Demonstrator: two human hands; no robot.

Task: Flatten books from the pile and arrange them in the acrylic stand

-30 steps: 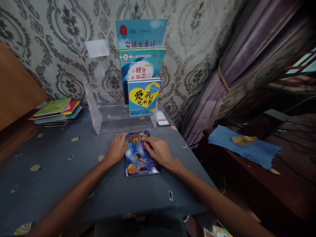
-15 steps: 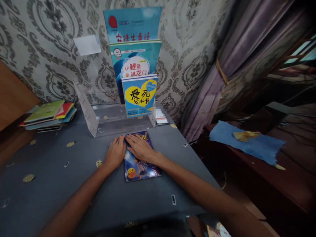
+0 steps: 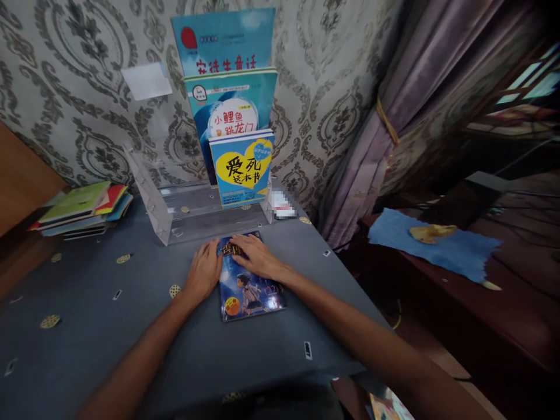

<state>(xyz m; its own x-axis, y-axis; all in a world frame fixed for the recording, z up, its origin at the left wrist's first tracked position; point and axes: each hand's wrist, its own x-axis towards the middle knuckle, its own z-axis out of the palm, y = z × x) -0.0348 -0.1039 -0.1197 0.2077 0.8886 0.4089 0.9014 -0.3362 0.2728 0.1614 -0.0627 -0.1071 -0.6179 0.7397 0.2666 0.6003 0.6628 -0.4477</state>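
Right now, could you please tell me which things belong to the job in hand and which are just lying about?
Job in hand: dark blue book, left hand at its edge, right hand over it; possibly clear stand.
Apparently lying about: stacked books, blue cloth.

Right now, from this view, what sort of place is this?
Probably a room in a home: patterned wall, tied-back purple curtain, and a table with books standing in a clear rack.
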